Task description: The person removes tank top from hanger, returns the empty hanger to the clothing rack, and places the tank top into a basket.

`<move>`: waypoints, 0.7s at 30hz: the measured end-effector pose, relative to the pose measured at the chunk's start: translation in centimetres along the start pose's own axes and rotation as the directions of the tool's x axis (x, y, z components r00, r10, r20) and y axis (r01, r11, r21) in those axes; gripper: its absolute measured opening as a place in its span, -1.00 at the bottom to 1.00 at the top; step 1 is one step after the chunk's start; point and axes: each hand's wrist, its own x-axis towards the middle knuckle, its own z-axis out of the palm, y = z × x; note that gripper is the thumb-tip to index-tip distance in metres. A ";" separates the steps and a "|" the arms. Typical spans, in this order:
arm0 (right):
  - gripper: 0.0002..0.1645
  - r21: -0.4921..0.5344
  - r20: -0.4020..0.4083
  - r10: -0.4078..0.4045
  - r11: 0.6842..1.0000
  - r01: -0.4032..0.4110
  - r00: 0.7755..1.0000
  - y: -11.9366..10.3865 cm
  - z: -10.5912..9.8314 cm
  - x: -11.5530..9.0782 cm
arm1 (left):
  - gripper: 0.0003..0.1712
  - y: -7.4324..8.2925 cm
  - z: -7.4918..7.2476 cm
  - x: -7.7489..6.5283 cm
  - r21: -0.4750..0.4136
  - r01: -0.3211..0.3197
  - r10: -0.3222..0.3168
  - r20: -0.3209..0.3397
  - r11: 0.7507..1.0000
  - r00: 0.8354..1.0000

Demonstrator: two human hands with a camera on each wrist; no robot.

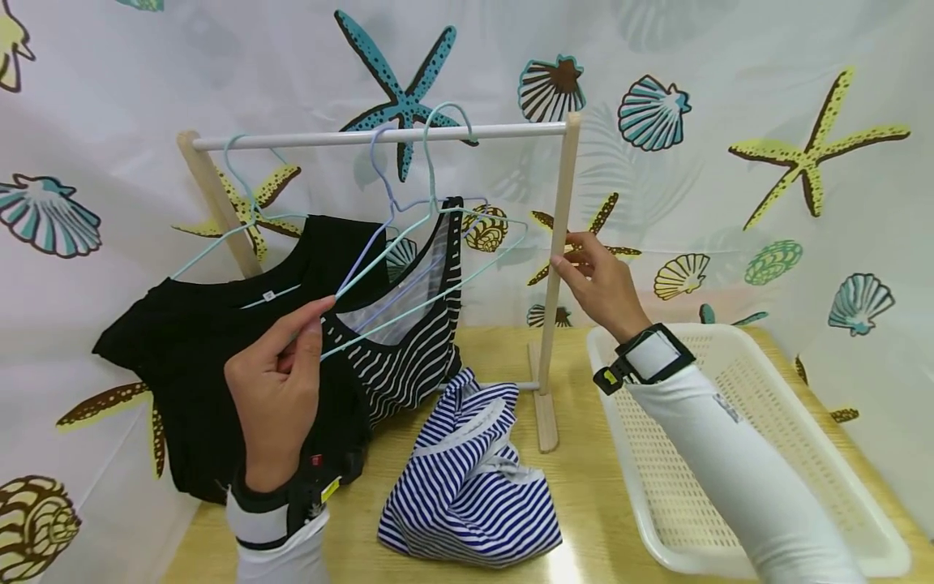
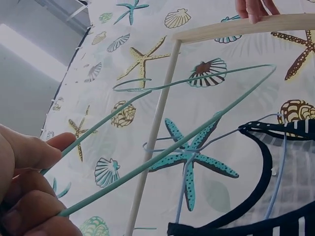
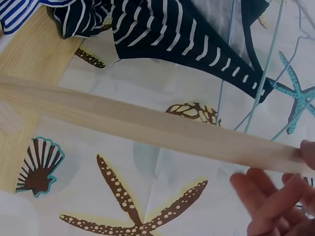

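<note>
My left hand [image 1: 280, 397] pinches one end of a mint-green hanger [image 2: 147, 164] between thumb and fingers. No garment is on this hanger, and its hook lies over the white rail [image 1: 314, 139] of a small clothes rack. At the rack's right side, my right hand [image 1: 601, 284] holds the upright wooden post [image 1: 559, 235], thumb on the near face and fingers behind. Beside the green hanger, a black-and-white striped top [image 1: 409, 375] hangs on a purple hanger [image 1: 374, 243]. Farther left, a black T-shirt [image 1: 197, 357] hangs on a pale teal hanger [image 1: 207, 250].
A crumpled blue-and-white striped garment [image 1: 467, 499] lies on the wooden table [image 1: 584, 487] before the rack. To the right stands a white plastic basket [image 1: 631, 478], with my right forearm above it. A curtain [image 1: 481, 49] printed with shells and starfish hangs behind.
</note>
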 end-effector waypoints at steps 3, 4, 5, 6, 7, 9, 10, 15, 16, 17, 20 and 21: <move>-0.49 0.012 0.006 -0.028 1.000 0.028 1.000 0.5 0.3 0.3 | -0.77 0.0 0.6 0.1 -0.001 -0.004 0.004 -0.005 1.000 1.000; -0.49 0.010 0.007 -0.040 0.999 0.040 0.999 0.7 0.4 0.3 | -0.77 0.0 0.8 0.1 -0.003 -0.006 0.006 -0.007 1.000 1.000; -0.49 0.007 0.006 -0.049 0.999 0.048 0.999 0.9 0.5 0.4 | -0.77 0.0 1.0 0.2 -0.007 -0.007 0.007 -0.008 1.000 1.000; -0.49 0.005 0.004 -0.058 0.998 0.058 0.998 1.0 0.5 0.4 | -0.77 0.1 1.3 0.3 -0.012 -0.008 0.008 -0.010 1.000 1.000; -0.49 0.005 0.001 -0.066 0.998 0.066 0.998 1.1 0.5 0.4 | -0.77 0.2 1.5 0.3 -0.016 -0.010 0.010 -0.012 1.000 1.000; -0.50 0.009 -0.005 -0.076 0.997 0.076 0.997 1.3 0.5 0.4 | -0.78 0.7 2.0 0.6 -0.024 -0.017 0.017 -0.010 1.000 1.000; -0.51 0.007 -0.008 -0.079 0.997 0.079 0.997 1.5 0.5 0.4 | -0.78 0.9 2.3 0.7 -0.029 -0.019 0.019 -0.011 0.999 1.000; -0.53 -0.022 -0.014 -0.095 0.995 0.095 0.995 1.8 0.5 0.3 | -0.78 1.8 3.4 1.2 -0.064 -0.026 0.025 -0.015 0.998 1.000; -0.54 -0.032 -0.016 -0.101 0.994 0.101 0.995 1.8 0.5 0.3 | -0.78 1.7 3.6 1.3 -0.074 -0.025 0.024 -0.016 0.997 1.000; -0.55 -0.042 -0.018 -0.108 0.993 0.107 0.994 1.7 0.5 0.3 | -0.78 1.5 3.9 1.4 -0.080 -0.027 0.025 -0.015 0.996 1.000; -0.60 -0.072 -0.022 -0.112 0.991 0.111 0.993 1.6 0.4 0.5 | -0.78 0.8 4.7 1.5 -0.089 -0.034 0.033 -0.004 0.996 0.999; -0.62 -0.075 -0.020 -0.107 0.992 0.106 0.994 1.6 0.4 0.5 | -0.77 0.5 4.9 1.5 -0.086 -0.035 0.035 -0.002 0.996 0.999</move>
